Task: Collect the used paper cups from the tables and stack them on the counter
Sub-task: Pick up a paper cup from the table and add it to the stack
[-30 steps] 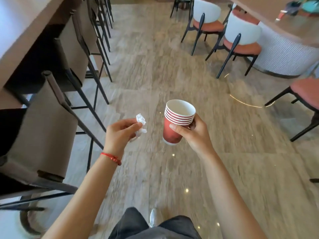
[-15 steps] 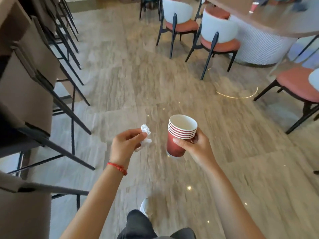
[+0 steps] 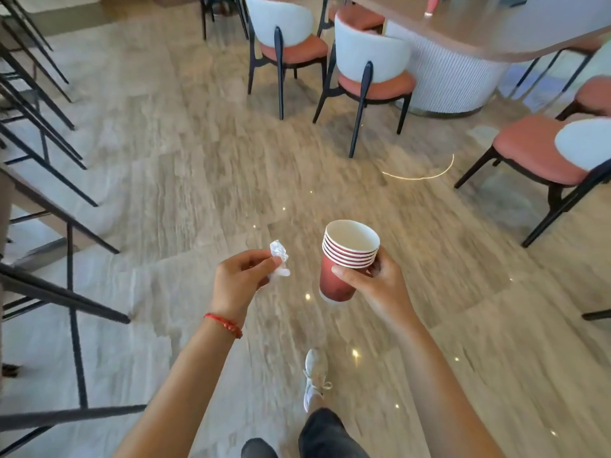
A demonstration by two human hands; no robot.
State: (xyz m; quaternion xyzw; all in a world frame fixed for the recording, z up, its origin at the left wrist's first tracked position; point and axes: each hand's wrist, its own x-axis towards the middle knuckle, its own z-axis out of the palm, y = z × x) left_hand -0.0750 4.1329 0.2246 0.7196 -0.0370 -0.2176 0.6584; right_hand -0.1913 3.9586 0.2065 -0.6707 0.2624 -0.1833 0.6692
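Red paper cups, about five nested, ride in the right hand, thumb across the front and fingers curled round the far side just under the rims. We are mid-aisle, above bare floor, with no surface beneath them. The left hand pinches a crumpled white scrap between thumb and fingertips; wrapper or tissue, we cannot tell through the blur.

Risks as we judge them:
- The grip is high on the stack, so the lowest cup hangs by friction only; a jolt in walking could slip it out.
- Any dregs would tip if the stack leans.
- The chairs to the right and the black stool legs to the left narrow the path; a clipped elbow could knock the stack loose.
- What may be another cup stands on the far table, easy to miss.
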